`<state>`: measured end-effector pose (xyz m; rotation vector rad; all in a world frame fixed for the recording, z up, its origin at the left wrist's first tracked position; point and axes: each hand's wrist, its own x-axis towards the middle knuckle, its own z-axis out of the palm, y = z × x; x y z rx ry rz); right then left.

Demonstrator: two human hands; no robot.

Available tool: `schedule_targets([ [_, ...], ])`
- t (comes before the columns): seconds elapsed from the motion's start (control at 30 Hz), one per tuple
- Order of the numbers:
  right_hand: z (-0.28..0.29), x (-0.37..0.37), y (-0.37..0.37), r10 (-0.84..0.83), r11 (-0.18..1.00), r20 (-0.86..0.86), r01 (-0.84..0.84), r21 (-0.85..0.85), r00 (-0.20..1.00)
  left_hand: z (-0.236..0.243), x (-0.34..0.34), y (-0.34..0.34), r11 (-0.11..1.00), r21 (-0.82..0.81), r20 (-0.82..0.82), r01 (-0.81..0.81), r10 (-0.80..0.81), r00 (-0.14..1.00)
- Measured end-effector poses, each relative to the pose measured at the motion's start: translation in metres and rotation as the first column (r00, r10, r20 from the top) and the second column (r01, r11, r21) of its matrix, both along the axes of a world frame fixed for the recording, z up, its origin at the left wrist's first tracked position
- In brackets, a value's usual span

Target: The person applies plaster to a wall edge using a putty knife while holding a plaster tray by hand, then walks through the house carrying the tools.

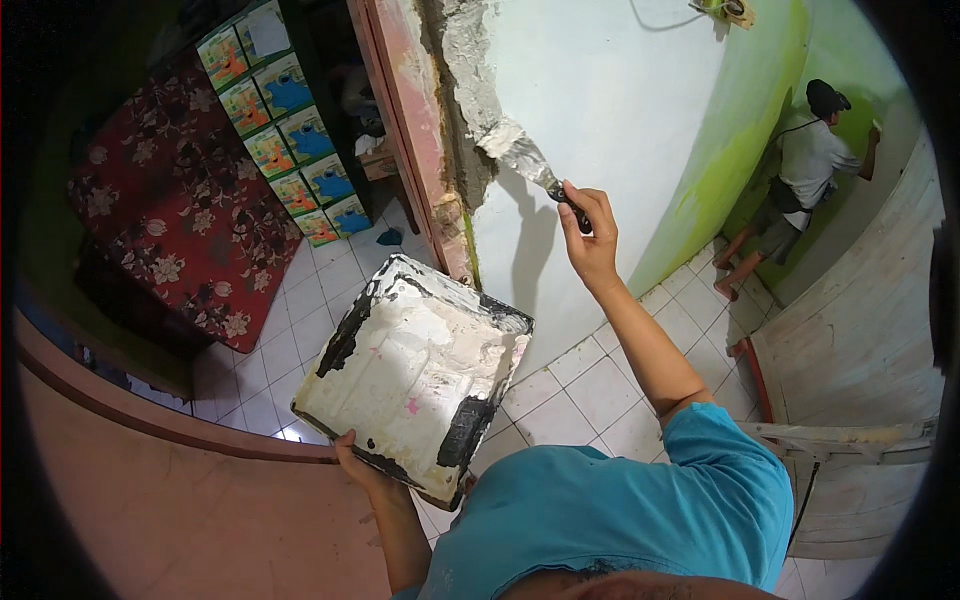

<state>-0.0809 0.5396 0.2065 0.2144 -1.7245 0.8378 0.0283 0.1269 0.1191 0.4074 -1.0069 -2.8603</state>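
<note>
My right hand point(592, 232) is closed round the dark handle of a putty knife point(530, 163). The knife's broad blade, smeared with whitish filler, lies at the rough grey plaster strip point(466, 85) along the edge of the white wall point(600, 100). Low on the left, my left hand point(362, 468) grips the near edge of a paint tray point(385, 385), with most of its fingers hidden underneath. The tray is spattered black and white and tilted, and pale filler point(465, 345) spreads over its upper right part.
A pinkish door frame point(410, 150) borders the plaster strip. Beyond it stand a cabinet with cartoon panels point(290, 130) and a red floral mattress point(200, 220). At the far right a person in a cap point(815, 160) works at a green wall. A pale wooden panel point(850, 370) stands nearer.
</note>
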Motion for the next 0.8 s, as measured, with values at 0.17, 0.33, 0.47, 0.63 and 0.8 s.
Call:
schedule_targets([
  [0.17,0.046,0.002,-0.026,-0.037,0.999,-0.043,0.036,-0.031,0.998,0.011,0.002,0.005,0.999,-0.03,0.026,0.017,-0.016,1.0],
  [0.33,0.033,0.003,-0.04,-0.035,0.999,-0.036,0.034,-0.035,0.999,0.02,0.01,0.009,1.0,-0.018,0.035,0.019,-0.018,0.999],
  [0.47,-0.013,0.024,-0.044,0.043,0.995,0.108,-0.033,-0.09,0.993,0.01,0.013,-0.001,0.998,-0.025,-0.011,0.05,-0.051,0.999],
  [0.63,0.014,0.016,-0.043,0.044,0.995,-0.003,-0.044,-0.091,0.999,0.009,0.013,-0.008,0.996,-0.014,-0.01,0.083,-0.083,0.996],
  [0.8,0.061,0.009,-0.047,0.06,0.995,0.01,-0.059,-0.075,0.998,0.011,0.018,0.002,0.998,0.011,-0.008,0.064,-0.064,0.998],
])
